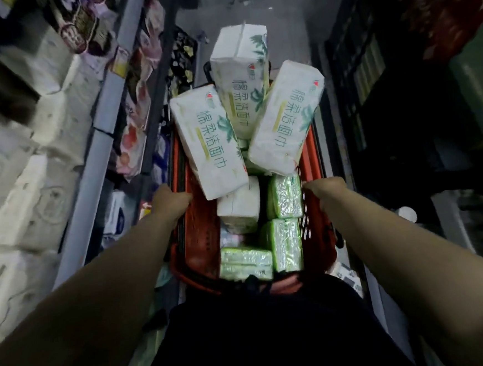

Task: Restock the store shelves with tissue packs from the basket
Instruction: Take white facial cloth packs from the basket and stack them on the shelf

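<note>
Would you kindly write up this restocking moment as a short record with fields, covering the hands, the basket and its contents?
left hand: grips the left rim of the basket
right hand: grips the basket's right rim
basket: red, between both hands
large white packs: three, green print, leaning together at the far end
small white pack: mid-basket, partly under the left large pack
green-wrapped packs: three, at the near end
shelves: on the left, stocked with white packs
</note>
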`<state>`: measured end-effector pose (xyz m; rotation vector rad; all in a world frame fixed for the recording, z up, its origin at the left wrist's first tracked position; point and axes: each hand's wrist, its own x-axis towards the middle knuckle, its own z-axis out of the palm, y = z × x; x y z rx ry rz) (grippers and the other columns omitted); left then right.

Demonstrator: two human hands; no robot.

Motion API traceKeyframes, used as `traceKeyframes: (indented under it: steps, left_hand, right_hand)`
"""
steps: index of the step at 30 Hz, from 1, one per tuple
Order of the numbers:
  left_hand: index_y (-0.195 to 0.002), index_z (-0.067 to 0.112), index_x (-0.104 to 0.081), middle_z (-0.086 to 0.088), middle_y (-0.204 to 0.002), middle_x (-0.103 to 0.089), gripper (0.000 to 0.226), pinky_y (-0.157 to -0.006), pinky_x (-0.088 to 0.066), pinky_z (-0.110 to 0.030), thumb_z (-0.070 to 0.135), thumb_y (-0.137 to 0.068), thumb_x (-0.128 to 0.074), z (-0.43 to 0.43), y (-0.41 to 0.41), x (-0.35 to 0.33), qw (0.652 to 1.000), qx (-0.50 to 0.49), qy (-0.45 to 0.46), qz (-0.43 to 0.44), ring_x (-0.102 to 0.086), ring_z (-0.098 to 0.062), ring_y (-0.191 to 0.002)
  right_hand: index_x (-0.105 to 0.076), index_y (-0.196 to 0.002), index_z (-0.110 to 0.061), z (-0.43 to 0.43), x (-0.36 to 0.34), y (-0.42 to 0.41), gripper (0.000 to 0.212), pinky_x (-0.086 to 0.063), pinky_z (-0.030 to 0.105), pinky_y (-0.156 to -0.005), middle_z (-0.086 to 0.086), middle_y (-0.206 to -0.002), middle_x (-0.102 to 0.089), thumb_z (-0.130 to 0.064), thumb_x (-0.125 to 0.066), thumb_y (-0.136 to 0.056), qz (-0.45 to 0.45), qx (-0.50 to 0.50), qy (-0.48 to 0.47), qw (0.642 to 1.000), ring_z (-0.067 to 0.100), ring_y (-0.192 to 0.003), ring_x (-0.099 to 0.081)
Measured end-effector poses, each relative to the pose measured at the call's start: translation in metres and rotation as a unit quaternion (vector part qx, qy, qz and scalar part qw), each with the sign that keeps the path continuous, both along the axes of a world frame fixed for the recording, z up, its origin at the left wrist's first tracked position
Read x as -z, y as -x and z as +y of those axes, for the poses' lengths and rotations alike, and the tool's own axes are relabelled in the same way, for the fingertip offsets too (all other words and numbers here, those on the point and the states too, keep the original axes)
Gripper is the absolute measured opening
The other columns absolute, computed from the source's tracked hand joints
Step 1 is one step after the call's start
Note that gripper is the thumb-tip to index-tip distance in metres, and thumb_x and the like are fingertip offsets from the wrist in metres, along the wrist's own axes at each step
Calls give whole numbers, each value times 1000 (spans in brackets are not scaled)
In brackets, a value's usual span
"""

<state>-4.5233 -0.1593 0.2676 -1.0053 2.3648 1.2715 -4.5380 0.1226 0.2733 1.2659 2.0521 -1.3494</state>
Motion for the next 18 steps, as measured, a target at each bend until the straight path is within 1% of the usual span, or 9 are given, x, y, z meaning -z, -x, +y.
traceKeyframes:
  steps: [3, 5, 6, 9, 11, 12, 14, 16, 18]
  left_hand:
    - [-124, 2, -52, -16, -104, -59, 40, -70, -43, -26, 8, -85, -63, 13, 53, -2, 1000, -19, 0, 4, -59, -31, -91]
    - [-110, 8, -55, -9, -87, -58, 25, -59, -43, -22, 6, -86, -61, 20, 84, -1, 1000, -19, -10, 0, -57, -25, -78]
    - [-109, 8, -57, -8, -86, -59, 25, -59, -47, -22, 8, -84, -63, 22, 98, 1, 1000, -19, -14, -6, -59, -26, -79]
    - [-121, 5, -60, -17, -106, -66, 55, -77, -57, -40, 23, -69, -68, 23, 144, 33, 999, -16, -32, -17, -65, -34, -92]
    - [-127, 4, -58, -21, -112, -65, 58, -77, -57, -41, 23, -73, -70, 25, 174, 63, 998, -18, -44, -30, -64, -35, -94]
    - [-129, 4, -56, -21, -114, -64, 54, -74, -56, -38, 19, -79, -70, 28, 189, 74, 998, -19, -51, -41, -64, -33, -93]
    - [-131, 5, -55, -19, -118, -63, 45, -67, -52, -30, 10, -88, -65, 35, 217, 101, 995, -13, -76, -62, -61, -25, -84]
    - [-128, 8, -56, -12, -118, -61, 37, -72, -50, -29, 9, -92, -63, 38, 245, 139, 993, -10, -92, -77, -58, -18, -82]
    - [-106, 17, -62, -8, -107, -64, 15, -76, -51, -29, 10, -92, -63, 41, 269, 173, 991, -1, -96, -93, -60, -22, -87]
  right_hand:
    - [-57, -124, 8, 11, 7, 59, 49, -48, 29, -66, 13, -101, -62, -21, -73, -88, -31, -8, -3, 999, 27, -87, -60]
    - [-51, -129, 8, 18, 14, 93, 44, -49, 29, -82, 12, -116, -62, -14, -64, -93, -52, -19, -4, 998, 28, -102, -60]
    - [-49, -131, 8, 19, 18, 108, 40, -47, 30, -87, 11, -114, -61, -11, -58, -96, -60, -31, 5, 998, 29, -105, -58]
    - [-54, -125, 10, 21, 42, 154, 38, -48, 30, -74, 8, -79, -52, -11, -60, -93, -73, -44, -18, 996, 25, -83, -57]
    - [-55, -125, 9, 24, 69, 179, 41, -51, 30, -83, 8, -82, -53, -14, -64, -91, -89, -48, -35, 994, 25, -89, -58]
    - [-53, -125, 8, 26, 85, 191, 40, -50, 30, -88, 8, -84, -53, -13, -63, -92, -98, -42, -37, 994, 25, -93, -58]
    - [-54, -123, 7, 31, 119, 212, 39, -50, 31, -86, 9, -85, -55, -11, -63, -90, -105, -20, -52, 993, 25, -93, -58]
    - [-56, -121, 7, 37, 158, 233, 38, -50, 31, -81, 14, -101, -63, -11, -65, -88, -108, -4, -67, 992, 28, -96, -61]
    - [-58, -118, 6, 38, 187, 251, 36, -50, 30, -77, 16, -105, -63, -11, -65, -87, -112, 5, -74, 991, 30, -93, -62]
